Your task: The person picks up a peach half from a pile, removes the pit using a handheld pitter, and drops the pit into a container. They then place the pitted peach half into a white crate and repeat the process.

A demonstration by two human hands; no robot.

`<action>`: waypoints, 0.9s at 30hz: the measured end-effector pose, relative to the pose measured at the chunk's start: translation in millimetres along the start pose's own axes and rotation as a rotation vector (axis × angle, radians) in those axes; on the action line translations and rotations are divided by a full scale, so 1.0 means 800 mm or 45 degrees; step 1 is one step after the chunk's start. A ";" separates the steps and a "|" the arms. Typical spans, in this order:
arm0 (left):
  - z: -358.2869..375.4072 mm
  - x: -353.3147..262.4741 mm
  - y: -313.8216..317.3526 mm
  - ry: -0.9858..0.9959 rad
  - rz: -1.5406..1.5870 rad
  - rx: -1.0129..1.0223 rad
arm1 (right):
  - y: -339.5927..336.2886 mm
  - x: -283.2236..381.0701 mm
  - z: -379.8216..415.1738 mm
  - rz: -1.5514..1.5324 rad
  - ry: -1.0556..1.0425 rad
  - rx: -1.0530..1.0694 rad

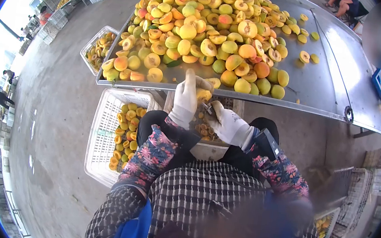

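Observation:
My left hand (185, 99), in a white glove, is closed around a yellow peach half (203, 95) at the front edge of the metal table. My right hand (230, 125), also gloved, grips a small metal pitting tool (207, 107), its tip close to the peach half. Whether the tip touches the flesh is too small to tell. Below both hands stands a container (218, 145) with peach pits (204, 130) in it. Ahead, a large heap of whole and halved peaches (188, 31) covers much of the table.
The metal table (339, 74) has a raised front lip. A white crate (101, 133) with peach halves stands left of my legs; another crate (88, 52) sits beyond it. Stacked crates (354, 196) stand at right. Other people are in the background.

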State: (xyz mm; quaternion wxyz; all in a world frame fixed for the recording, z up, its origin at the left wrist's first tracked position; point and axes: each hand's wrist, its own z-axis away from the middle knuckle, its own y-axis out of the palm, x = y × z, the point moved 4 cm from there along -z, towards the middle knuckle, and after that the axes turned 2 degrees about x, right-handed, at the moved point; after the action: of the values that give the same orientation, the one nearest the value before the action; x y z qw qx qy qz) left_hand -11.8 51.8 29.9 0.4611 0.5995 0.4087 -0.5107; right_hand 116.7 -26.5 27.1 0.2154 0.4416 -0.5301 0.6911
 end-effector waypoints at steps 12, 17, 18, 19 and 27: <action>-0.006 0.032 -0.007 -0.091 0.133 -0.023 | 0.036 -0.046 -0.019 -0.605 0.034 -0.034; -0.003 0.040 -0.008 -0.347 0.042 -0.094 | 0.029 -0.033 -0.015 0.003 0.035 -0.085; -0.004 0.041 -0.009 -0.351 0.033 -0.046 | 0.029 -0.024 -0.018 -0.035 -0.175 -0.247; -0.005 0.040 -0.008 -0.357 0.025 -0.001 | 0.031 -0.030 -0.017 -0.284 -0.016 -0.126; -0.006 0.035 0.000 -0.422 0.015 0.148 | 0.042 -0.028 0.003 -1.042 0.607 0.284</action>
State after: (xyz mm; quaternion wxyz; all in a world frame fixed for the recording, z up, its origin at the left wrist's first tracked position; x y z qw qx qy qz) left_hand -6.7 56.8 2.0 0.4895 0.5353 0.2935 -0.6227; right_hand 103.6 -36.8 -10.1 0.5364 0.4635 -0.1716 0.6841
